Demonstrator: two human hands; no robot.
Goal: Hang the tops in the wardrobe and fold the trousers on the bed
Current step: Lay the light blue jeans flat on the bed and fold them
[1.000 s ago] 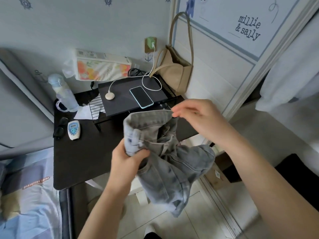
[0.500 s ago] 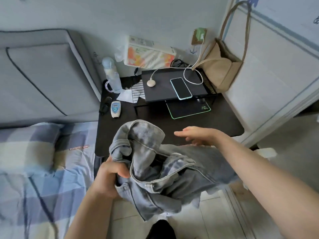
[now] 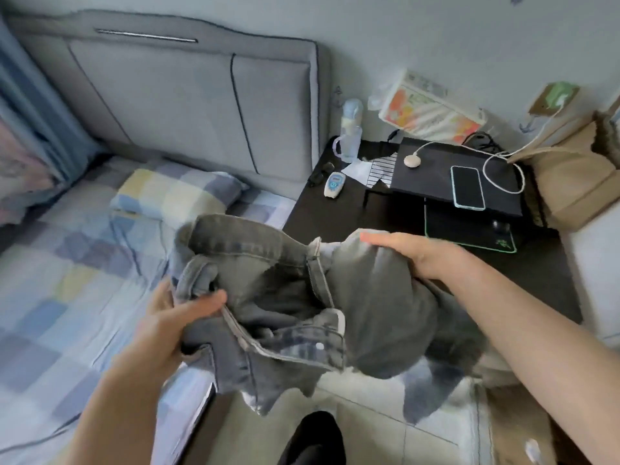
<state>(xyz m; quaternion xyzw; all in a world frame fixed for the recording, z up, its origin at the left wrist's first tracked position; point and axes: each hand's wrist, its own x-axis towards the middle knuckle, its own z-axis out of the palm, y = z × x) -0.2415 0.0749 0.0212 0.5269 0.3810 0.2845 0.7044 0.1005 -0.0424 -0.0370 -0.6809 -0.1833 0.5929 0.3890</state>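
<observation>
In the middle of the frame, our left hand (image 3: 174, 322) pinches the grey trousers (image 3: 302, 307) at the waistband; our right hand (image 3: 419, 255) lies flat on top, fingers straight.

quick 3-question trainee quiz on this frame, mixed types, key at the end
1. True or false: the grey denim trousers already lie folded flat on the checked bed sheet.
2. Which hand has its thumb clamped over the trousers' waistband? A) left hand B) right hand C) neither
3. Fill in: the black-screened phone with a pale blue edge lies on a black ____ on the dark bedside table.

Key: 1 false, they are bunched up and held in the air between both hands. 2 A; the right hand lies on the fabric with straight fingers. 3 raised stand.
</observation>
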